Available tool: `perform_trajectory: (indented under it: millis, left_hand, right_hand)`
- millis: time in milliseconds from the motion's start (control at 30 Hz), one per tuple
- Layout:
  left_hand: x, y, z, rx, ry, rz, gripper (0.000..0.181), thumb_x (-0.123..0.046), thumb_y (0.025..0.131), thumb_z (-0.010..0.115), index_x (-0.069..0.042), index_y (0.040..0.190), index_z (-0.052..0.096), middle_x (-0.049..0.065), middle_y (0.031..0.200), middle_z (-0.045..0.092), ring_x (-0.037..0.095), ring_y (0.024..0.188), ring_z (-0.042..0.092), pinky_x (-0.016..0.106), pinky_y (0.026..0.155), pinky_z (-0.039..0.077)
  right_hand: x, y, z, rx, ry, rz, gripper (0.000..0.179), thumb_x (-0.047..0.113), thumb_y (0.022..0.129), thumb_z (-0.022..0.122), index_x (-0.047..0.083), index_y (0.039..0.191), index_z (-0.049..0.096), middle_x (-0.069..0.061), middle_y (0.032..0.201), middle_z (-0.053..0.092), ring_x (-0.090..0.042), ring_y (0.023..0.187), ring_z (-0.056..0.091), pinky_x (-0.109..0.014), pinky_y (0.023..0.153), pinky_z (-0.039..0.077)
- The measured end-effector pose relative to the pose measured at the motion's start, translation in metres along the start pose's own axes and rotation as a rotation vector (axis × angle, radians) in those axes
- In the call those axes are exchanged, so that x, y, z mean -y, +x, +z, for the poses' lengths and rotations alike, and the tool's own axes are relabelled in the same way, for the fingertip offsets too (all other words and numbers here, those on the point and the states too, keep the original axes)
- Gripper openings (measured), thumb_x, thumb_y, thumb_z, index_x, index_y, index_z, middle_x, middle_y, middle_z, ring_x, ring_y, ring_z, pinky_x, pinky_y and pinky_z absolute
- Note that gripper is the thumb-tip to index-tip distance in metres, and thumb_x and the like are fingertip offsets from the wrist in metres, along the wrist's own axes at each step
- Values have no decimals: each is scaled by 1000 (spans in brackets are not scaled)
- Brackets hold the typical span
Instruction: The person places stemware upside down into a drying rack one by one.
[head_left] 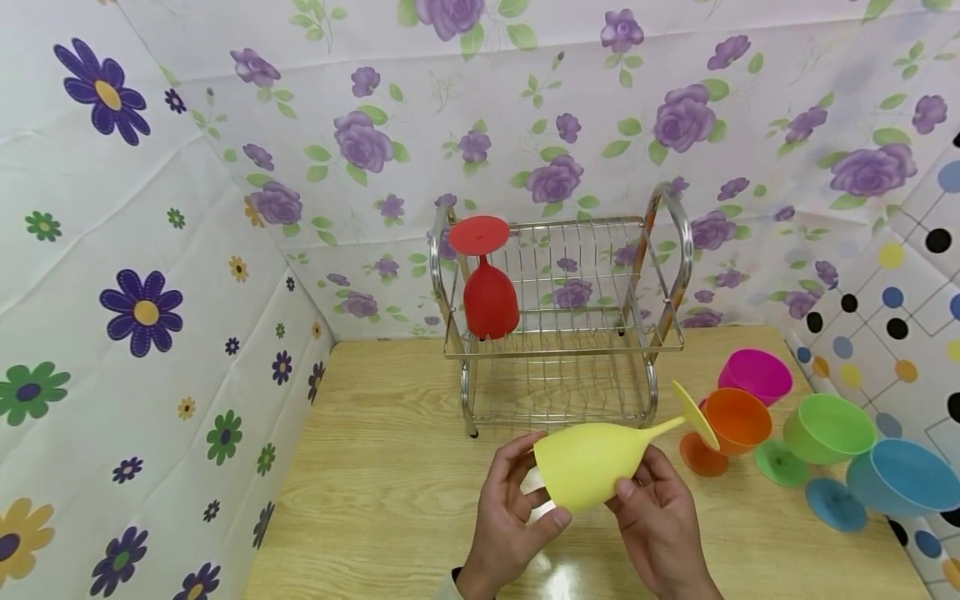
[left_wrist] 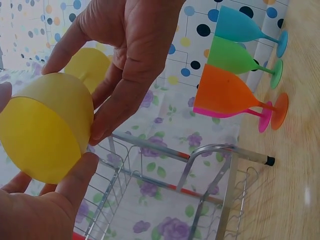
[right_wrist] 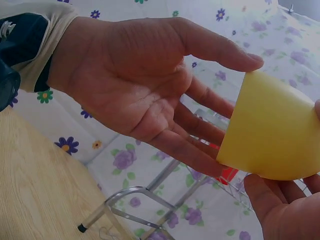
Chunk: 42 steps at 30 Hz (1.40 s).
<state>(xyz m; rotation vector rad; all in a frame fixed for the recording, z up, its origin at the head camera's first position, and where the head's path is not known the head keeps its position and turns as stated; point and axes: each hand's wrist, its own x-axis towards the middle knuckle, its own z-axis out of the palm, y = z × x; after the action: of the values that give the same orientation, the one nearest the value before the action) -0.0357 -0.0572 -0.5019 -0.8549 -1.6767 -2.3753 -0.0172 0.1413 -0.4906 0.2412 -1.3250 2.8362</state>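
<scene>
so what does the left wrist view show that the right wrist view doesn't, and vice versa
Only left wrist: the blue goblet, green goblet, orange goblet and pink goblet, plus the dotted wall cloth.

Only right wrist: the daisy-patterned wall cloth and the pale sleeve cuff.

Both: the yellow goblet, the left hand and right hand holding it, the metal rack, the table and the rose-patterned wall cloth.
</scene>
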Motion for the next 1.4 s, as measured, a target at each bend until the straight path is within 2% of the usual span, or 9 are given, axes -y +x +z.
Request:
perform_trajectory:
  millis: [200,433,567,733,833,1033,1133,1267,1400]
  left_hand:
    - [-2,3,-2,13,5,21,76,9,91,71,8,156,33,32,154,41,33,138,56,51,95,65]
    - [-1,2,-9,14,53,65,74,10,93,71,10,156,33,30,155,43,35,143,53,51,102,61]
    - [1,1,-18,-20,109,67,71,11,92,71,10,154,37,33,152,43,33,144,52,51,103,60]
    - [6,-1,-30,-104,233,3,66,12,91,71,5,151,44,28,148,49,26,140,55,47,101,62]
    - [11,-1,-38,-159,309,-54,63,9,93,72,-1,150,49,21,148,53,22,138,55,44,102,63]
    - [21,-1,-52,-272,456,-157,56,-8,97,77,-15,148,56,8,146,58,33,137,56,47,109,58]
    - [25,0,-59,-319,539,-203,53,-16,97,78,-19,146,59,4,145,61,34,136,57,49,111,56]
    - [31,4,-71,-384,649,-254,50,-25,98,79,-23,144,61,-1,142,62,25,135,59,50,113,54]
    - [37,9,-83,-443,705,-273,49,-25,98,79,-23,144,63,1,140,63,32,136,58,57,114,51]
  right_hand:
    - [4,4,5,-29,-38,-4,52,-15,101,48,7,147,52,-1,129,66,-11,113,69,-28,96,63]
    - [16,12,7,40,-131,-110,57,-22,98,49,1,150,50,-1,131,66,-12,117,68,-28,99,62]
    - [24,18,7,14,-184,-151,58,-25,95,52,0,147,53,-2,132,66,-13,119,68,-29,101,61]
    - [34,25,9,-36,-278,-205,60,-29,88,60,-8,144,53,-2,129,70,-15,118,70,-32,98,63]
    - [40,32,11,-2,-334,-263,61,-31,86,62,-14,144,50,-5,129,70,-18,117,71,-33,97,63]
    - [58,48,18,48,-419,-336,60,-31,84,64,-18,141,50,-11,129,70,-21,115,72,-34,96,63]
    - [71,56,24,5,-504,-322,59,-27,83,69,-15,139,55,-9,127,71,-20,113,73,-33,94,64]
    - [87,72,33,-26,-614,-326,59,-22,83,74,-8,139,60,-8,127,72,-19,114,73,-32,94,64]
    - [101,89,39,4,-639,-354,59,-19,84,76,-5,140,62,-8,129,71,-18,117,72,-31,95,63]
